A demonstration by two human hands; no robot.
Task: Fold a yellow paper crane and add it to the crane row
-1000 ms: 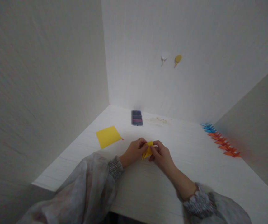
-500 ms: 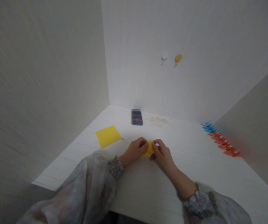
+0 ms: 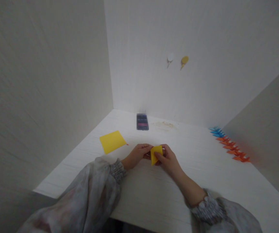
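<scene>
Folded yellow paper (image 3: 157, 148), likely light and crease-prone, suits edge holds; right fingers (image 3: 159, 156) pinch it, left fingers (image 3: 148, 149) curl alongside, grip unclear

And here's the folded yellow paper (image 3: 157, 149), pinched by the right-hand grip (image 3: 169, 159), thumb across its front, the left-hand grip (image 3: 137, 156) at its left edge! Out left on the desk (image 3: 151, 197), a flat yellow sheet (image 3: 112, 141); near the back wall (image 3: 139, 71), a pixelated dark block (image 3: 142, 122); and far right, blue folded pieces (image 3: 217, 132) lined up with orange ones (image 3: 233, 151)!
</scene>
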